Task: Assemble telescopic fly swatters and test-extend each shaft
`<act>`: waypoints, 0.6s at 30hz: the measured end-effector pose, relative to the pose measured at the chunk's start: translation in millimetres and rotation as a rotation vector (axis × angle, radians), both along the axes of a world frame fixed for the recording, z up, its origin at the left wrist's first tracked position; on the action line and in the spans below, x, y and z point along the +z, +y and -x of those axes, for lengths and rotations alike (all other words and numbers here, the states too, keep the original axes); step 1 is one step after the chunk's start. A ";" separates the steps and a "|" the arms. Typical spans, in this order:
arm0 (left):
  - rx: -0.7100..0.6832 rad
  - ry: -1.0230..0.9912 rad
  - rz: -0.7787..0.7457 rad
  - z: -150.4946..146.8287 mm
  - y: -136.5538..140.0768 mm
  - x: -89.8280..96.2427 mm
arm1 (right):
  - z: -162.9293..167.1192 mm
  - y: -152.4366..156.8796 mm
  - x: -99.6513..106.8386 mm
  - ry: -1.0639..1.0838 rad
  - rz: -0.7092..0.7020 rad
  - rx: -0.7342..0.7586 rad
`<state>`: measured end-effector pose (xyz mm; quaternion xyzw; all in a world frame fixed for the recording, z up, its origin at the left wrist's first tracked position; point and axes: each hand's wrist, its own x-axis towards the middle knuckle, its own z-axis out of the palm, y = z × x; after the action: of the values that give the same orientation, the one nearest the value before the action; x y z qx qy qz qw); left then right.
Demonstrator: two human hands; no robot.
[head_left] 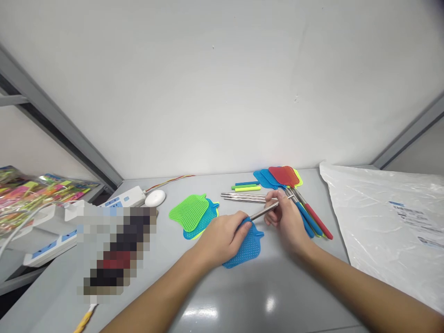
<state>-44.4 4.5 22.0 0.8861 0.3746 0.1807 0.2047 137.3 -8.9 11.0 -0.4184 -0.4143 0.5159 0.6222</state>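
My left hand (227,236) is closed around the blue end of a metal rod (265,211); whether that blue part is a grip or a swatter neck is hidden. The rod slants up to my right hand (286,217), whose curled fingers hold it near its far end. Below my left hand a blue fly swatter head (248,252) lies on the table, partly covered. To the left, a green swatter head (189,212) overlaps a blue swatter head (204,222). Loose metal rods (239,197) lie behind my right hand, with coloured grip tubes (247,188) beyond them.
Assembled fly swatters (282,175) are piled at the back right, handles (317,219) toward me. A white plastic mailing bag (391,222) covers the right side. On the left are power strips (55,240), a white round device (155,198), a blurred-out object (118,254) and colourful packages (38,194).
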 end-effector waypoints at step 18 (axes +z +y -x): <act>0.020 0.029 -0.027 1.5 2.8 1.5 | -8.7 8.0 1.4 -0.023 0.010 -0.136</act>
<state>-45.9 7.3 23.5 0.8875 0.3838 0.1750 0.1857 145.9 -0.9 12.4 -0.4547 -0.3896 0.4696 0.6487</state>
